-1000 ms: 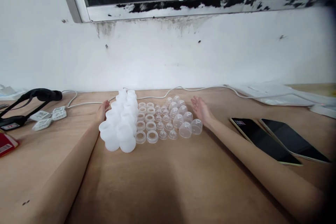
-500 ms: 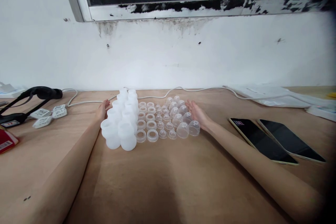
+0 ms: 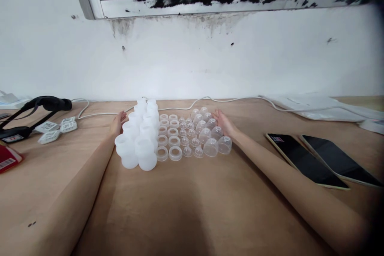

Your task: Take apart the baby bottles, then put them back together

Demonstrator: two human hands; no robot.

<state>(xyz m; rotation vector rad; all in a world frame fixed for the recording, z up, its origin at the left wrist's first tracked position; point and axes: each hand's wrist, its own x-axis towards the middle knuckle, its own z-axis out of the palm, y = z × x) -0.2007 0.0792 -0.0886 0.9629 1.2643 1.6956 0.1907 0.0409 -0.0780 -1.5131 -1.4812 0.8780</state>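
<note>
Two rows of frosted white bottles (image 3: 147, 155) stand on the wooden table, with my left hand (image 3: 118, 123) upright along their left side, partly hidden behind them. To their right lie two rows of white screw rings (image 3: 175, 153), then two rows of small clear nipples (image 3: 198, 152), then two rows of clear domed caps (image 3: 211, 147). My right hand (image 3: 224, 123) rests on its edge beside the outer row of caps, fingers stretched out. It holds nothing. Whether either hand touches the pieces I cannot tell.
Two phones (image 3: 306, 160) lie at the right. A white cable (image 3: 192, 106) runs along the back below the wall. Clear plastic bags (image 3: 312, 108) lie back right. At the left are a black strap (image 3: 51, 104), several white labelled blocks (image 3: 49, 137) and a red box (image 3: 9, 158).
My view has tilted and shifted slightly, so the wall and window sit higher. Both hands keep their places beside the rows, and the pieces stay as they were.
</note>
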